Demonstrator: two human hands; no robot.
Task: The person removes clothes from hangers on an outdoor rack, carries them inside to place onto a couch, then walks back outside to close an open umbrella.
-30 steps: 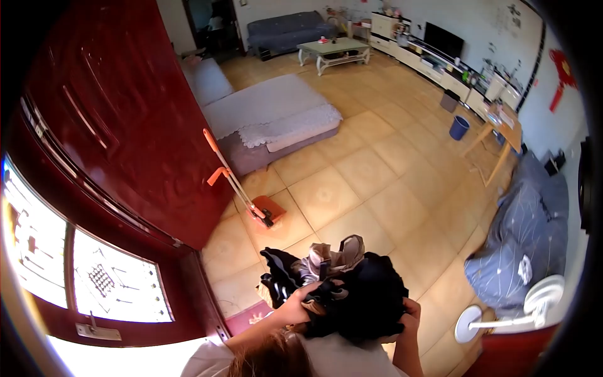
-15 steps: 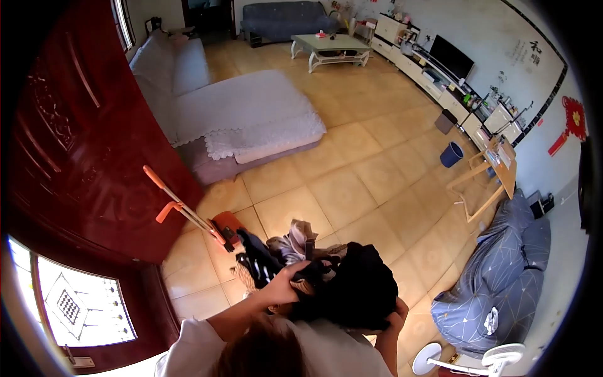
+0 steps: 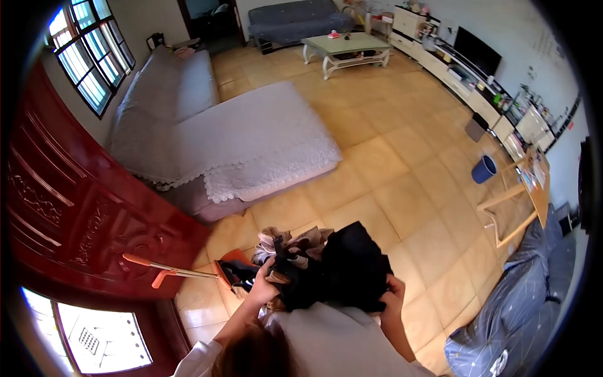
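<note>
A bundle of clothes is held against my front, with a large black garment [image 3: 355, 267] on its right side. Pinkish-beige clothes [image 3: 301, 242] stick out at the top of the bundle. My left hand [image 3: 264, 286] is closed around the left side of the bundle. On the other side, my right hand [image 3: 394, 294] grips the edge of the black garment. Dark clothing with white marks hangs at the far left of the bundle. The undersides of the clothes are hidden.
Left of me, a broom and dustpan with orange handles [image 3: 164, 271] lean near the open red door [image 3: 107, 213]. A grey sofa [image 3: 264, 138] stands ahead. To the right are a blue bin [image 3: 483, 169], a wooden folding table [image 3: 534, 195] and a blue-covered seat [image 3: 515, 314].
My view has shifted forward, so the white fan stand has left the frame and a window appears at left. Both hands still hold the clothes, which now partly cover the dustpan.
</note>
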